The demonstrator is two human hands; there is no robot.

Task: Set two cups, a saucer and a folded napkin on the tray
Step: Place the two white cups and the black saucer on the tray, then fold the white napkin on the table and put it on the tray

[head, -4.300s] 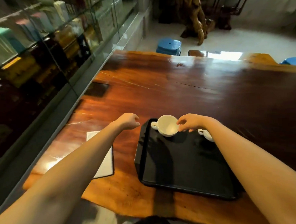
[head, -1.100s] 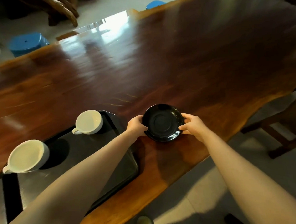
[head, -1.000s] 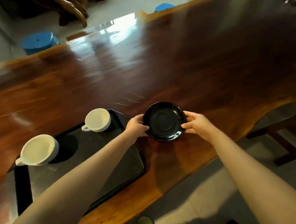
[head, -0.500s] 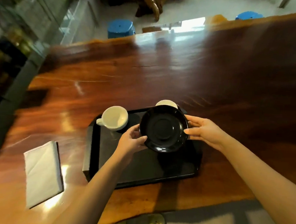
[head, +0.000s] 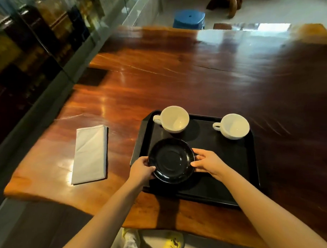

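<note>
Both hands' grip pinches the glossy black round saucer [head: 171, 160], left hand [head: 141, 170] and right hand [head: 207, 162] at opposite rims, low over the black rectangular tray [head: 250, 164]'s near-left corner, probably about to release, with the folded white napkin [head: 90, 154] likely next.

A tray [head: 254, 164] lies on the table [head: 179, 78], near its front edge. Two cups stand along the tray's far side: left cup [head: 175, 119] at the far-left corner, right cup [head: 234, 126] at the far-right. A saucer [head: 171, 160] sits over the tray's near-left part, before the left cup. A folded napkin [head: 90, 154] lies on the table left of the tray, apart from it. A stool [head: 189, 19] stands behind the table.
</note>
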